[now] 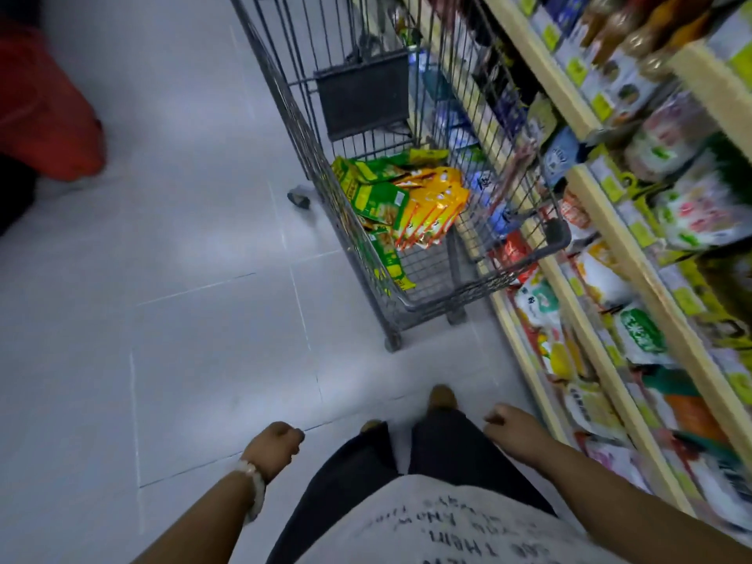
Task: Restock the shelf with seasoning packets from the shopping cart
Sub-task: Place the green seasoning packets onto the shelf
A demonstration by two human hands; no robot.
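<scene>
A grey wire shopping cart (525, 254) stands ahead of me, close against the shelf (635, 254) on the right. In its basket lie green seasoning packets (376, 199) and a fan of yellow-orange seasoning packets (437, 205). My left hand (274, 445) hangs low at my side, fingers loosely curled, holding nothing, with a pale bracelet on the wrist. My right hand (510, 427) hangs low beside the bottom shelf, fingers loosely curled and empty. Both hands are well short of the cart.
The shelves on the right are packed with bags, packets and bottles (639, 30) behind yellow price tags. A red bag or garment (53, 116) sits at the far left. Pale tiled floor (183, 299) spreads to the left of the cart. My feet (441, 396) point toward the cart.
</scene>
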